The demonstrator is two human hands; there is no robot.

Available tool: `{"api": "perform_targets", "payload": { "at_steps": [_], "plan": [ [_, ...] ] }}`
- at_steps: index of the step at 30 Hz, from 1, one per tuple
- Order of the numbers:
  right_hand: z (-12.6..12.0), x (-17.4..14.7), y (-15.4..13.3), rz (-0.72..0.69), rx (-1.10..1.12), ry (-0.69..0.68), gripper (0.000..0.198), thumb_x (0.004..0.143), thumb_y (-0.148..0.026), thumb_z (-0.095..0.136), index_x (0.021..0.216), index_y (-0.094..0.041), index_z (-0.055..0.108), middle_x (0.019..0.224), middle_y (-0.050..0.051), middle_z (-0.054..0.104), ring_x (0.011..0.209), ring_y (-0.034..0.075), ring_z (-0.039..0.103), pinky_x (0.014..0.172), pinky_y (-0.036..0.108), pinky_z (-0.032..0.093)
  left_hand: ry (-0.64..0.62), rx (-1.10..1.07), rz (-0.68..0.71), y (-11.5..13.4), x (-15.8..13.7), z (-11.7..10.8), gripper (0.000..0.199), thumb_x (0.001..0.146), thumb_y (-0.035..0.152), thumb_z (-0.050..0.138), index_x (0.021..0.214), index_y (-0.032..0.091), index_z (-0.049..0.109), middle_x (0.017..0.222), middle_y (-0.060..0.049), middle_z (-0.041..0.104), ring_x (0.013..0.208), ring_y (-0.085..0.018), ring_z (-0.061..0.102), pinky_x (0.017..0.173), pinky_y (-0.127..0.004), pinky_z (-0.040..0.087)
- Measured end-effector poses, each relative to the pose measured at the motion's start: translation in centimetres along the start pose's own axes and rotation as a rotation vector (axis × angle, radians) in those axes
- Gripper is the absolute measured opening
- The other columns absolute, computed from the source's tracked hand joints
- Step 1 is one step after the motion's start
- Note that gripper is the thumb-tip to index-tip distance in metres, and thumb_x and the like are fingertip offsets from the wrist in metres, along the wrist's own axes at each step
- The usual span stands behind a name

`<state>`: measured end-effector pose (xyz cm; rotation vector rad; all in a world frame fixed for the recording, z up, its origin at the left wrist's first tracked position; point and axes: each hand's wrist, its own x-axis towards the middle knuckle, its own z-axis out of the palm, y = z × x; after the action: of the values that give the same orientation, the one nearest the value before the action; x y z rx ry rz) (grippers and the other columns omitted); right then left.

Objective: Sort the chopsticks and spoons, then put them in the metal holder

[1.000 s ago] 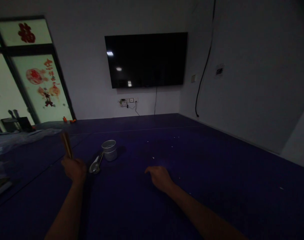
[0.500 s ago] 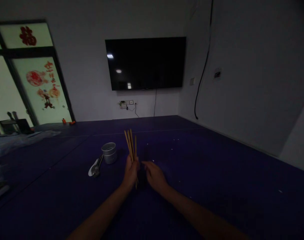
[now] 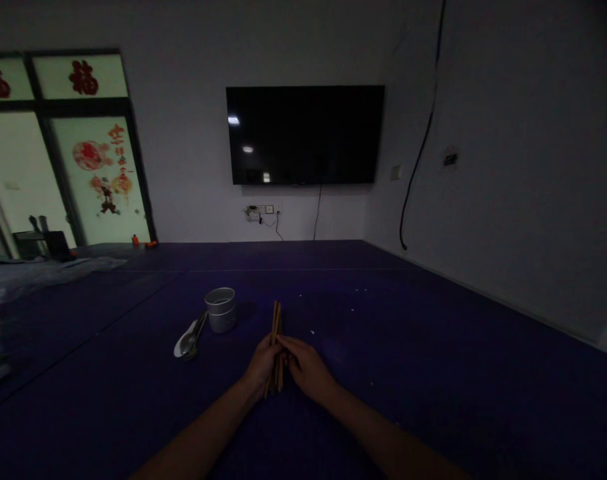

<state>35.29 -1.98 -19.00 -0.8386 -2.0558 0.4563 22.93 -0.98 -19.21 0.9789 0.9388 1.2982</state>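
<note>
A bundle of wooden chopsticks stands nearly upright in front of me, with ends showing above and below my hands. My left hand is closed around it from the left. From the right, my right hand presses its bent fingers against the same chopsticks; its fingertips are partly hidden. To the left of the hands stands a metal cup, open at the top. Beside it lie a white spoon and metal spoons, overlapping each other.
The dark purple tabletop carries small white scraps. Clear plastic wrap and a dark box with handles are at the far left. Small orange items sit by the door. A television hangs on the wall.
The chopsticks have slid down through my left hand and bunched closer together. My right hand has moved left and now touches them. The view has shifted slightly.
</note>
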Motion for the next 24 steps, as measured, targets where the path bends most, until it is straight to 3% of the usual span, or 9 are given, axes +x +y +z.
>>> {"api": "perform_targets", "payload": {
  "at_steps": [11,16,20,24],
  "plan": [
    [-0.2,-0.3,0.1,-0.001,-0.034,-0.006,0.072,0.067,0.006,0.037,0.132,-0.024,0.046,0.127,0.008,0.054,0.120,0.017,0.048,0.104,0.039,0.038,-0.026,0.038,0.041,0.3,-0.2,-0.1,0.039,0.065,0.046,0.063,0.088,0.014,0.061,0.076,-0.004,0.065,0.070,-0.016,0.062,0.065,-0.026,0.048],
    [-0.2,-0.4,0.1,-0.006,0.004,-0.005,0.072,0.066,0.005,0.041,0.130,-0.026,0.048,0.124,0.006,0.056,0.117,0.018,0.051,0.103,0.039,0.039,-0.051,0.281,0.148,0.9,-0.8,-0.1,0.047,0.072,0.057,0.055,0.084,0.013,0.063,0.077,-0.006,0.066,0.069,-0.017,0.060,0.060,-0.025,0.045],
    [-0.1,-0.4,0.4,0.016,0.003,0.020,0.065,0.068,0.005,0.043,0.124,-0.025,0.054,0.117,0.007,0.060,0.113,0.018,0.054,0.101,0.038,0.040,-0.061,0.466,0.231,1.4,-1.2,0.0,0.046,0.077,0.054,0.048,0.086,0.012,0.066,0.084,-0.007,0.068,0.074,-0.018,0.060,0.063,-0.026,0.045],
    [-0.1,-0.4,0.6,0.019,-0.025,0.025,0.062,0.069,0.004,0.044,0.124,-0.025,0.055,0.113,0.007,0.063,0.111,0.019,0.056,0.101,0.039,0.041,-0.064,0.612,0.307,1.4,-0.8,-0.4,0.043,0.079,0.048,0.045,0.083,0.013,0.069,0.079,-0.005,0.069,0.075,-0.020,0.060,0.067,-0.027,0.045]
  ]
}}
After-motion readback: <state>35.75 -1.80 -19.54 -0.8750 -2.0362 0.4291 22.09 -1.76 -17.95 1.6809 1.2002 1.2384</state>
